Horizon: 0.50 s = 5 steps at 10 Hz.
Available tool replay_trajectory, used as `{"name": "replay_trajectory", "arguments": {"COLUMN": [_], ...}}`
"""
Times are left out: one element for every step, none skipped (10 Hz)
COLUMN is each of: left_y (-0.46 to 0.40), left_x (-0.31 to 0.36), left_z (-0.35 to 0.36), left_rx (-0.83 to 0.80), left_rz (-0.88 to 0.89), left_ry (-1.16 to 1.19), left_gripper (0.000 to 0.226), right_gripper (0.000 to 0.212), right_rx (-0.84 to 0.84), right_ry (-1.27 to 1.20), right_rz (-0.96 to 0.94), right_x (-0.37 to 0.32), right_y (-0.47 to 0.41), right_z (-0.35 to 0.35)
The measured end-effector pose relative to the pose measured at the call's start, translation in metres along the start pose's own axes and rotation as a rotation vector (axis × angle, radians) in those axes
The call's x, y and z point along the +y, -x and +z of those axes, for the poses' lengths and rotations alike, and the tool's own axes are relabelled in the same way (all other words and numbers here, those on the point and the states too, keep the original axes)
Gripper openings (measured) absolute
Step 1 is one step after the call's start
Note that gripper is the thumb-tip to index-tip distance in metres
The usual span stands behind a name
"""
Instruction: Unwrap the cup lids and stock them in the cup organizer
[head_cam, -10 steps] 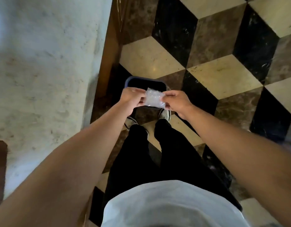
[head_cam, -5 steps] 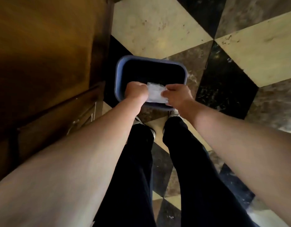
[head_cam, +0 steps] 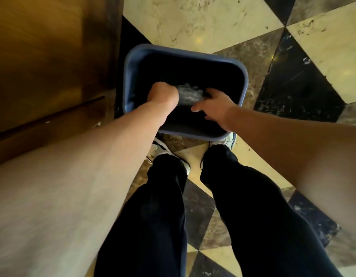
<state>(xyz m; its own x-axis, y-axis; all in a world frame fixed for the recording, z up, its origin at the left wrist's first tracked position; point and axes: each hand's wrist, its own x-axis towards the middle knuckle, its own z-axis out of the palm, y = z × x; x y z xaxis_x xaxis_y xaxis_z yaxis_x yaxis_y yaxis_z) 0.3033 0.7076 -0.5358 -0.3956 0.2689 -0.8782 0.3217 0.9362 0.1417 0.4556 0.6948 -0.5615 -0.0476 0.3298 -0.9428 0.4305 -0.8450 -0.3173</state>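
A crumpled clear plastic wrapper (head_cam: 188, 94) sits between my two hands, down inside the dark mouth of a blue-grey rectangular bin (head_cam: 245, 76) on the floor. My left hand (head_cam: 163, 94) is closed in a fist on the wrapper's left end. My right hand (head_cam: 214, 107) touches its right end with the fingers spread and loosened. No cup lids or cup organizer are in view.
A brown wooden cabinet front (head_cam: 49, 62) rises along the left, close to the bin. The floor is marble tile in cream, brown and black diamonds (head_cam: 203, 23). My legs in black trousers (head_cam: 167, 212) and light shoes stand just behind the bin.
Both hands have gone down with the wrapper from above the bin's near rim into its opening. The right hand's fingers have loosened. The view has come closer to the bin.
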Motion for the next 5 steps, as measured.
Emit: {"name": "replay_trajectory", "arguments": {"left_y": [0.012, 0.04, 0.064, 0.113, 0.138], "left_x": [-0.002, -0.006, -0.006, 0.007, 0.012], "left_z": [-0.01, -0.033, -0.051, -0.082, -0.098], "left_rx": [0.023, 0.039, 0.033, 0.033, 0.034], "left_rz": [0.05, 0.105, 0.156, 0.228, 0.238], "left_ry": [-0.043, -0.032, -0.083, -0.107, -0.123], "left_gripper": [0.031, 0.042, 0.047, 0.048, 0.047], "right_gripper": [0.093, 0.096, 0.093, 0.086, 0.082], "right_rx": [0.005, -0.026, -0.043, -0.042, -0.056], "right_ry": [0.004, 0.006, 0.016, 0.047, 0.048], "right_rz": [-0.019, 0.0, 0.002, -0.049, -0.051], "right_x": [-0.003, -0.012, -0.028, -0.056, -0.071], "right_y": [0.016, 0.045, 0.074, 0.129, 0.16], "right_z": [-0.006, -0.017, -0.026, -0.035, -0.037]}}
